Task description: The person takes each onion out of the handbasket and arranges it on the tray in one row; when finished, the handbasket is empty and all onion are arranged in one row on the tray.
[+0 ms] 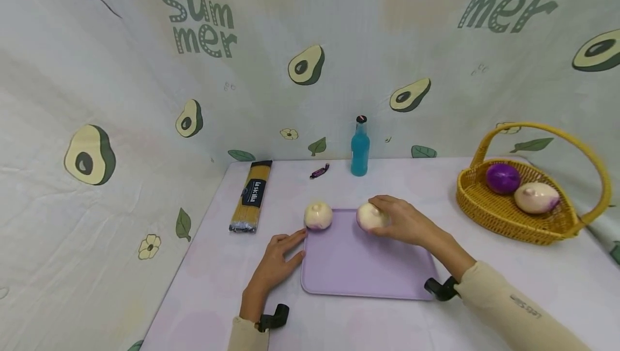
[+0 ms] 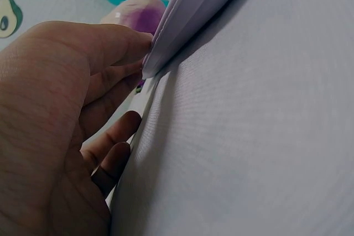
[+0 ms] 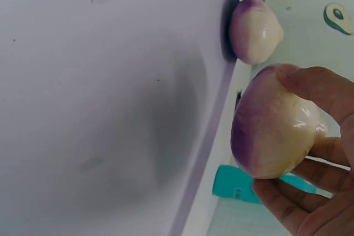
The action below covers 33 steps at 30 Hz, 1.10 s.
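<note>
"What's in the right hand (image 1: 399, 219)?"
"A white-and-purple bulb (image 1: 367, 217), gripped, with the lilac tray (image 1: 368, 270) beneath that hand."
"And the left hand (image 1: 277, 265)?"
"Released, lying relaxed and touching the tray's edge."
"The second bulb (image 1: 318, 216)?"
"Just beyond the left hand, at the tray's corner."

left sleeve (image 1: 244, 336): plain cream, ending at the wrist | left wrist unit (image 1: 277, 317): black, bent like an elbow pipe, rounded end | right sleeve (image 1: 504, 313): cream, softly creased cuff, dark lettering (image 1: 525, 306) small along forearm, partly legible, "Let's" | right wrist unit (image 1: 438, 289): black, same bent tube shape
</note>
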Each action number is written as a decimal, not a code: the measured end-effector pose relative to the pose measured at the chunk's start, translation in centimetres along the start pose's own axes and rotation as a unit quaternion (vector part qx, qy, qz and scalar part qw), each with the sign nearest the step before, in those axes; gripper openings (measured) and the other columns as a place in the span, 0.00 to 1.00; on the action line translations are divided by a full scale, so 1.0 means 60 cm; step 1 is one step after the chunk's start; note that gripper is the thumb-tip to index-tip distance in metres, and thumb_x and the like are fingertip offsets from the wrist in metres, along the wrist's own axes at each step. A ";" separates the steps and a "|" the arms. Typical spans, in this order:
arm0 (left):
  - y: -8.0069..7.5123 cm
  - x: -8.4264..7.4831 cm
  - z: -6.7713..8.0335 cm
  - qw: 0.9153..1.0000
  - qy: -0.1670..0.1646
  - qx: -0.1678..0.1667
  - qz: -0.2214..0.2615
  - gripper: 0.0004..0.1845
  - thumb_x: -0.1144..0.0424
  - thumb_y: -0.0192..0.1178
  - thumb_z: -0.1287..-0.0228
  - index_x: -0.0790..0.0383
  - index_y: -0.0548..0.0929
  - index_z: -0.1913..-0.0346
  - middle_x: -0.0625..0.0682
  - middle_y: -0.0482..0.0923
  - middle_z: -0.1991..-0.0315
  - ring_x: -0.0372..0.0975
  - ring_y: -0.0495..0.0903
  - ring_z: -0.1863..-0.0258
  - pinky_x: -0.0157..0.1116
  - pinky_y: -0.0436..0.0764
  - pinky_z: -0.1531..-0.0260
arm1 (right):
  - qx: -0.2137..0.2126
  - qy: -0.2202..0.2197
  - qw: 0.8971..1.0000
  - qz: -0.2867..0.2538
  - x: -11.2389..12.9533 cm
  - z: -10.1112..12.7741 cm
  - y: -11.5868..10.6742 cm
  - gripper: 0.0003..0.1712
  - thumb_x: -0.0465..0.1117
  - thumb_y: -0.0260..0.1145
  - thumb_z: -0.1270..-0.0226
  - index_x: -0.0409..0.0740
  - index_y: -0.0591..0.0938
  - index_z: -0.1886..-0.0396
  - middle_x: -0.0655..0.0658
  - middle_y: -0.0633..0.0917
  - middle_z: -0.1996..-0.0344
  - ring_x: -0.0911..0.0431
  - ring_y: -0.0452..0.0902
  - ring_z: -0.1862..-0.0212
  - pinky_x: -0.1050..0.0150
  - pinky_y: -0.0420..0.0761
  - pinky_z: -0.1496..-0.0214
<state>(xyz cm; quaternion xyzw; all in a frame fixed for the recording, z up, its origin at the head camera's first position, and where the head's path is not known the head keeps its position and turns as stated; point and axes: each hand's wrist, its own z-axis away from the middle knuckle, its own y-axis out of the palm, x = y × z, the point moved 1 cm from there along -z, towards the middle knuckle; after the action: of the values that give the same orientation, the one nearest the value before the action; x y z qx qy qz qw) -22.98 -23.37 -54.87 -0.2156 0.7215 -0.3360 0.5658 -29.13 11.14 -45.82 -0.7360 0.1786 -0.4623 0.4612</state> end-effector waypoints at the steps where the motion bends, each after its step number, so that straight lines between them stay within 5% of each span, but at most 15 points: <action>1: 0.001 0.001 0.002 1.000 -0.001 0.000 -0.001 0.26 0.51 0.61 0.29 0.42 0.74 0.29 0.35 0.68 0.30 0.41 0.65 0.38 0.55 0.70 0.40 | 0.002 0.001 1.000 0.000 0.000 0.000 0.002 0.39 0.48 0.77 0.42 0.34 0.76 0.35 0.34 0.76 0.36 0.38 0.71 0.36 0.41 0.74 0.38; 13: 0.011 0.010 0.016 1.000 -0.010 0.005 -0.002 0.26 0.50 0.61 0.30 0.40 0.74 0.30 0.32 0.67 0.30 0.39 0.65 0.38 0.53 0.69 0.39 | 0.006 0.010 1.000 -0.003 0.002 0.003 0.025 0.39 0.48 0.78 0.43 0.35 0.77 0.36 0.35 0.77 0.37 0.39 0.72 0.37 0.42 0.75 0.39; 33: 0.008 0.002 0.009 0.999 0.045 -0.026 -0.011 0.26 0.56 0.64 0.31 0.48 0.77 0.31 0.40 0.70 0.30 0.41 0.68 0.41 0.54 0.71 0.41 | -0.008 -0.006 1.000 0.025 0.006 -0.008 0.027 0.39 0.51 0.77 0.44 0.36 0.78 0.36 0.37 0.79 0.38 0.41 0.74 0.38 0.44 0.76 0.41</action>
<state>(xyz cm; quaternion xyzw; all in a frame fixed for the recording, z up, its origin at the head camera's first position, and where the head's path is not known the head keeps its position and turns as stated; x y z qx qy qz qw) -22.48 -23.26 -55.38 -0.2230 0.7523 -0.3322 0.5234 -29.11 9.82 -46.96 -0.7375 0.1980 -0.4452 0.4676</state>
